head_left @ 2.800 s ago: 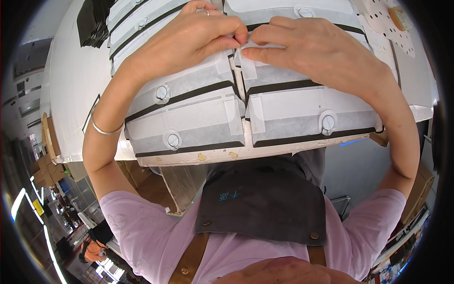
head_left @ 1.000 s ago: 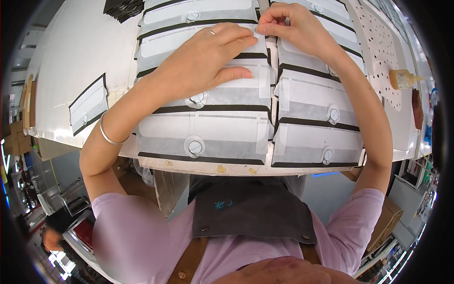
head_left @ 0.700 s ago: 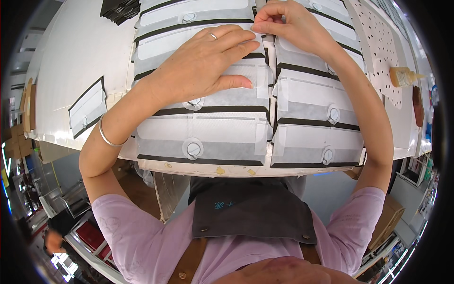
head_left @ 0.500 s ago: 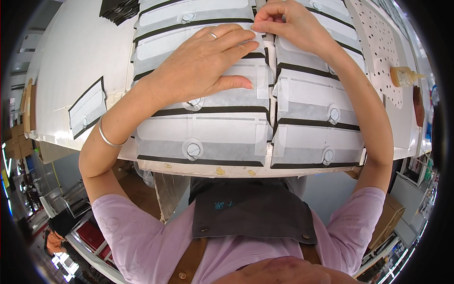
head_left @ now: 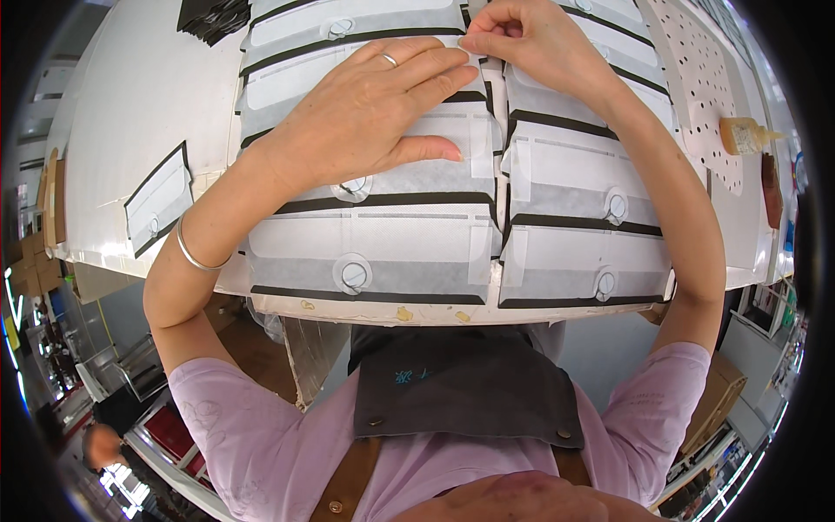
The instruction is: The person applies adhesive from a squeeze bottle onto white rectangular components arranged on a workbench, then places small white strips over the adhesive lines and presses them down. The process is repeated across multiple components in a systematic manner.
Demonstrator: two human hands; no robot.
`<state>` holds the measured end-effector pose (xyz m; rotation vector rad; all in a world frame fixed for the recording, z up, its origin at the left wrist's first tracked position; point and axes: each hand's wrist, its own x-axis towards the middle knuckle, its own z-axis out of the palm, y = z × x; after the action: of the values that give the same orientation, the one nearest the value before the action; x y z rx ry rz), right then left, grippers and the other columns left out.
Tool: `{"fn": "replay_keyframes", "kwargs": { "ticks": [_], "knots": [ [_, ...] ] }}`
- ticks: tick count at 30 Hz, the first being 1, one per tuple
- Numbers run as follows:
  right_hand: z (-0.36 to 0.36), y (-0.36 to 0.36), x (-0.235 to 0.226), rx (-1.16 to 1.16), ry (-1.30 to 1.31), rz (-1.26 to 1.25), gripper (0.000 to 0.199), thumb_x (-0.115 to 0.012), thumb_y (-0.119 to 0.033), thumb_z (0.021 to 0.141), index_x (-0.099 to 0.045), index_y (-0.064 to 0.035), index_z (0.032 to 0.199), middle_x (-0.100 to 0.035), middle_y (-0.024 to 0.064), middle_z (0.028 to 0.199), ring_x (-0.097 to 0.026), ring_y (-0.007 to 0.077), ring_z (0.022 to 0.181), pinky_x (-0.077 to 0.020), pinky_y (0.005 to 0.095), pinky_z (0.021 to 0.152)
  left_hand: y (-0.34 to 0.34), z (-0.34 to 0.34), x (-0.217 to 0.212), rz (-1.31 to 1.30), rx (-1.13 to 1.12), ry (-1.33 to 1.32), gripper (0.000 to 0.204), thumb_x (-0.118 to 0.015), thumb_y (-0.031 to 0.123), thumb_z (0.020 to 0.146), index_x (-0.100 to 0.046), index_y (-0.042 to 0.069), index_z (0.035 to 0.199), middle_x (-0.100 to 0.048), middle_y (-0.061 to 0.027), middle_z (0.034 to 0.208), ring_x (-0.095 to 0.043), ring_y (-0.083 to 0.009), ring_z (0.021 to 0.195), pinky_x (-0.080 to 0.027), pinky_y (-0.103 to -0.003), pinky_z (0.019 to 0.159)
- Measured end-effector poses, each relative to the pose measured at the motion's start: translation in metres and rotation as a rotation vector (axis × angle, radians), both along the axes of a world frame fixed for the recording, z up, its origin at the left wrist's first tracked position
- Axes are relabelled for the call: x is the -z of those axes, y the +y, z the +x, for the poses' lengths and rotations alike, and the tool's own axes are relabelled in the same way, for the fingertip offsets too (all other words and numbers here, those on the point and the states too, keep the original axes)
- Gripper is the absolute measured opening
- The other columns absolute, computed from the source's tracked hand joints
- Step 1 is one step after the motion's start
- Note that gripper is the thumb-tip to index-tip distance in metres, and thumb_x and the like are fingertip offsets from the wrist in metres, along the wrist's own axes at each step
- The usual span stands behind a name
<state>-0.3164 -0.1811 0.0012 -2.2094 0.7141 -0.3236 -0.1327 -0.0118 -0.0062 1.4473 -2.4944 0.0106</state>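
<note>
- Left hand (head_left: 370,117): open, palm down, fingers spread flat across the left column of overlapping white fabric bags (head_left: 370,235); a ring on one finger, a thin metal bangle (head_left: 193,254) on the wrist.
- Right hand (head_left: 532,39): closed in a pinch, thumb and fingertips gripping the upper edge of a bag at the seam between the two columns, just beside the left fingertips.
- Bags: two columns side by side under the hands, shingled one over another. Left column, five bags counted in view; right column (head_left: 587,235), at least four, the upper ones partly hidden by the right hand. Each bag has a black strip along its edge and one round white valve (head_left: 353,274).
- Valves visible: four in the left column, three in the right.
- One further bag (head_left: 158,204) lies alone, well to the left of the left forearm.
- White worktable (head_left: 130,96) carries everything.
- Beyond the left hand: a dark stack of sheets (head_left: 213,16); count cannot be told.
- Right of the right forearm: one perforated white sheet (head_left: 696,65), then one small amber glue bottle (head_left: 746,136) lying on its side.
</note>
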Motion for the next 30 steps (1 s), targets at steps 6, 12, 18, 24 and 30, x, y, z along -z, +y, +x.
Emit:
{"fn": "replay_keyframes", "kwargs": {
  "ticks": [6,12,18,24,30],
  "knots": [
    [0.002,0.005,-0.006,0.033,0.040,0.016,0.016,-0.076,-0.015,0.090,-0.075,0.0014,0.086,-0.070,0.0063,0.072,-0.058,0.0113,0.064,-0.0478,0.0305,0.061,-0.001,0.001,0.003,-0.008,0.001,-0.028,0.073,-0.063,0.054,0.094,-0.051,0.009,0.150,-0.050,-0.0106,0.154,-0.044,-0.0328,0.142,-0.036,-0.047,0.118],
    [0.000,-0.001,0.005,-0.024,-0.029,-0.078,0.016,-0.078,-0.014,0.088,-0.074,0.0007,0.086,-0.069,0.0076,0.071,-0.059,0.0140,0.062,-0.0481,0.0318,0.060,-0.001,0.002,0.005,0.014,0.004,-0.039,0.075,-0.062,0.057,0.093,-0.052,0.010,0.149,-0.049,-0.0107,0.155,-0.042,-0.0324,0.145,-0.035,-0.048,0.118],
    [0.003,0.004,0.000,-0.041,-0.038,-0.225,0.016,-0.079,-0.016,0.085,-0.074,-0.0002,0.085,-0.069,0.0115,0.072,-0.064,0.0223,0.062,-0.0492,0.0357,0.060,0.000,0.000,0.002,0.016,0.015,-0.040,0.077,-0.060,0.060,0.093,-0.052,0.009,0.150,-0.046,-0.0132,0.158,-0.041,-0.0333,0.145,-0.032,-0.048,0.119],
    [0.001,0.003,0.002,-0.034,-0.056,-0.198,0.016,-0.078,-0.016,0.085,-0.074,-0.0004,0.085,-0.069,0.0115,0.071,-0.064,0.0229,0.062,-0.0490,0.0361,0.060,0.001,-0.002,0.001,0.131,-0.010,0.159,0.080,-0.062,0.058,0.093,-0.049,0.005,0.152,-0.044,-0.0173,0.159,-0.043,-0.0360,0.144,-0.032,-0.049,0.120],
    [0.003,0.000,0.003,-0.021,-0.035,-0.123,0.016,-0.078,-0.016,0.086,-0.075,-0.0003,0.086,-0.070,0.0103,0.069,-0.062,0.0191,0.059,-0.0482,0.0345,0.058,0.004,0.001,0.004,0.067,0.029,0.066,0.079,-0.064,0.056,0.093,-0.049,0.004,0.151,-0.044,-0.0166,0.159,-0.044,-0.0359,0.144,-0.033,-0.049,0.119]
  ]
}}
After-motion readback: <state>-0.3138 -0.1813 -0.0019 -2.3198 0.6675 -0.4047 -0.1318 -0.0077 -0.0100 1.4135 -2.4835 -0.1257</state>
